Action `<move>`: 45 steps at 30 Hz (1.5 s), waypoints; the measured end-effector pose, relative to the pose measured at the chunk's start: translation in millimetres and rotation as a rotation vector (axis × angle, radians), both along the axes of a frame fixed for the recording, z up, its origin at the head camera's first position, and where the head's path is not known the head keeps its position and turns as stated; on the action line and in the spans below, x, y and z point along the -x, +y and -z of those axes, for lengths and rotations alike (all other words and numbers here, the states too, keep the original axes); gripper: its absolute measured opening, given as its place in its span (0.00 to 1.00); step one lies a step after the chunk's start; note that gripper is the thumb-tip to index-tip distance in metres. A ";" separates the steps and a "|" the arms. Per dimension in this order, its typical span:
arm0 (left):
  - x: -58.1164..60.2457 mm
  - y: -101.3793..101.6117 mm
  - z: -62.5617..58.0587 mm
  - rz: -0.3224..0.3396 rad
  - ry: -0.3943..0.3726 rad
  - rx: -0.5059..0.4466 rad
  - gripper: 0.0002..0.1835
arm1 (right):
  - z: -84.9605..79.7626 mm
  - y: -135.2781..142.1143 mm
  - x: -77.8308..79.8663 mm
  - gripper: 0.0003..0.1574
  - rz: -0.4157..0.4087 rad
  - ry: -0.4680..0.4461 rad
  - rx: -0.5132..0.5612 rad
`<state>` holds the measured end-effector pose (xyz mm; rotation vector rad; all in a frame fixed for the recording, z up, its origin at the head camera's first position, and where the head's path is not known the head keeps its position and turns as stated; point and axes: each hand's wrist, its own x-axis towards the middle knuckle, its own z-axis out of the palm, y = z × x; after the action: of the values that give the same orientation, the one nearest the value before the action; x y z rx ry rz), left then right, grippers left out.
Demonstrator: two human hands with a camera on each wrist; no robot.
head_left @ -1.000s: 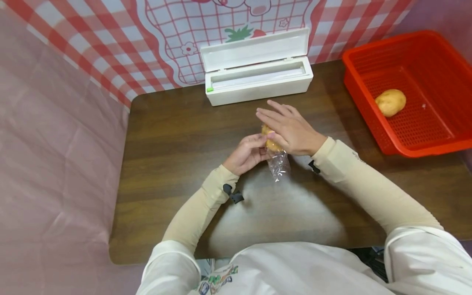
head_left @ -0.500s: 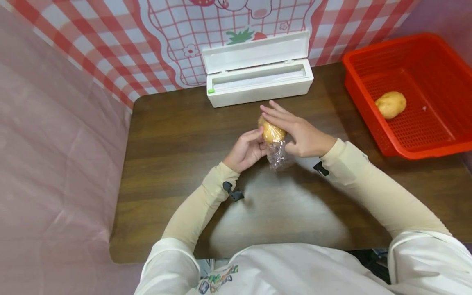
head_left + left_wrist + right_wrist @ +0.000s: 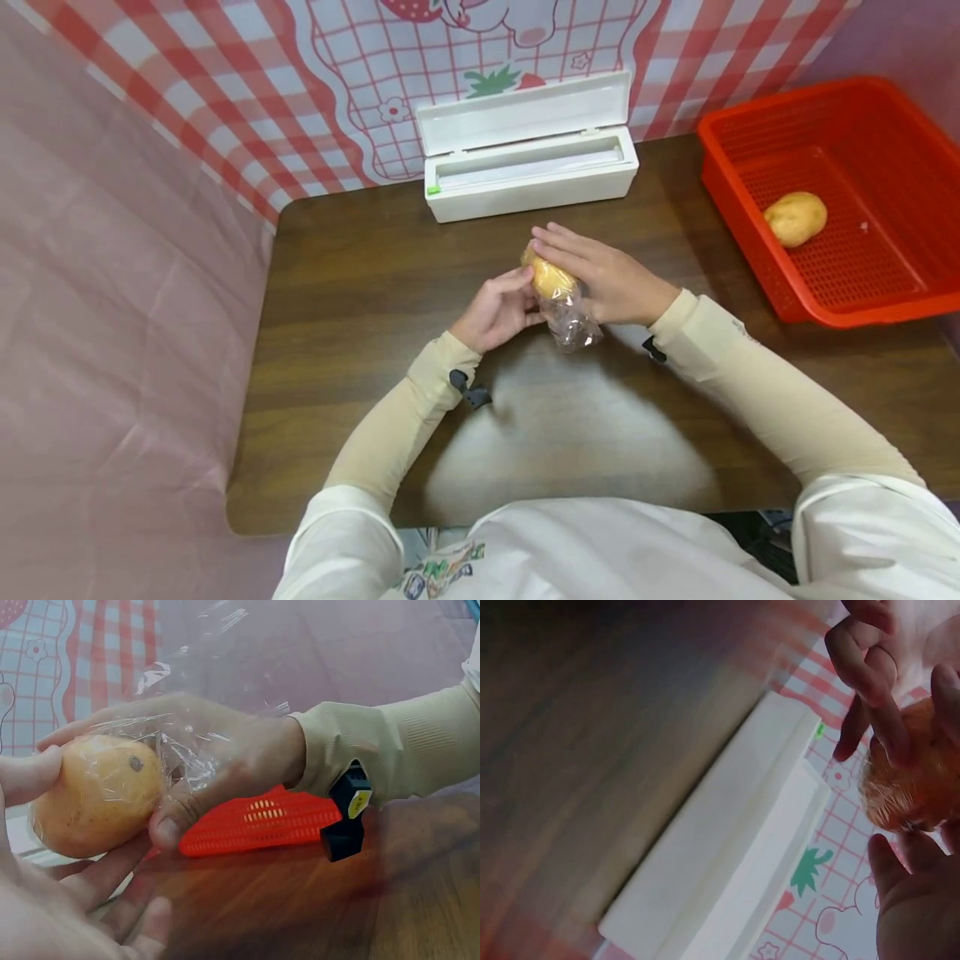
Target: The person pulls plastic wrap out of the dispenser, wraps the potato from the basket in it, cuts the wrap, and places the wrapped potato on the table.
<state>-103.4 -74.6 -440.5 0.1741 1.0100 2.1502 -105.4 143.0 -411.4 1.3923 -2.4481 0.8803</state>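
A potato [image 3: 553, 279] in clear plastic film [image 3: 572, 327] is held above the table, the film's loose end hanging toward the person. The left hand [image 3: 497, 312] pinches the potato from the left, its thumb on the near face. Across the potato's upper right side lies the right hand [image 3: 611, 279], fingers fairly straight and touching the film. In the left wrist view, the potato [image 3: 101, 795] shows a dark spot, with the right thumb beside its lower right and crumpled film over that hand. The right wrist view has the right fingertips against the wrapped potato [image 3: 907, 780].
A white box [image 3: 532, 179] with raised lid and a roll inside stands at the table's back. To the right, a red plastic basket [image 3: 795, 292] holds another potato [image 3: 797, 218]. A checked cloth [image 3: 247, 100] hangs behind the brown table [image 3: 337, 350].
The right hand lifts off the potato, then lays its fingers back along its upper side. The wrapped potato has tilted, and its loose film swings right. The left hand keeps its hold.
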 end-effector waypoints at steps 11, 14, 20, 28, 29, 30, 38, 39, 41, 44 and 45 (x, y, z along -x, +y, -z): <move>11.1 18.6 0.0 -0.047 -0.103 -0.136 0.35 | 11.5 -12.9 -8.7 0.55 -0.015 0.136 0.074; 10.2 28.7 -3.7 -0.129 -0.142 -0.106 0.28 | 15.1 -15.5 -11.3 0.56 0.013 0.195 0.050; 5.2 36.4 -8.4 -0.185 -0.159 0.027 0.19 | 19.4 -19.0 -15.0 0.59 0.052 0.212 0.045; -2.5 41.3 -17.3 -0.254 -0.162 0.117 0.16 | 20.4 -26.9 -15.0 0.40 0.037 0.266 0.114; -2.9 41.6 -18.4 -0.264 -0.167 0.131 0.16 | 20.4 -27.9 -15.4 0.37 0.033 0.274 0.131; -3.2 41.8 -19.3 -0.266 -0.172 0.147 0.16 | 20.6 -29.1 -15.8 0.34 0.030 0.283 0.152; -5.5 45.8 -19.3 -0.246 -0.217 0.164 0.17 | 26.5 -39.2 -24.0 0.20 0.010 0.347 0.319; -5.8 46.0 -19.0 -0.238 -0.224 0.157 0.17 | 27.3 -40.0 -25.0 0.20 0.014 0.347 0.329; -6.1 46.3 -18.4 -0.220 -0.250 0.123 0.17 | 28.1 -41.6 -27.0 0.22 0.022 0.338 0.337; -6.4 45.0 -16.8 -0.225 -0.256 0.099 0.17 | 28.7 -43.5 -30.0 0.25 0.032 0.307 0.339; -6.7 44.2 -16.5 -0.229 -0.247 0.099 0.17 | 28.8 -44.0 -31.0 0.25 0.034 0.297 0.337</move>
<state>-96.8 -30.4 -423.9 -0.2609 1.0278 2.2502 -74.4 99.0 -440.2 1.2531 -1.9910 0.9475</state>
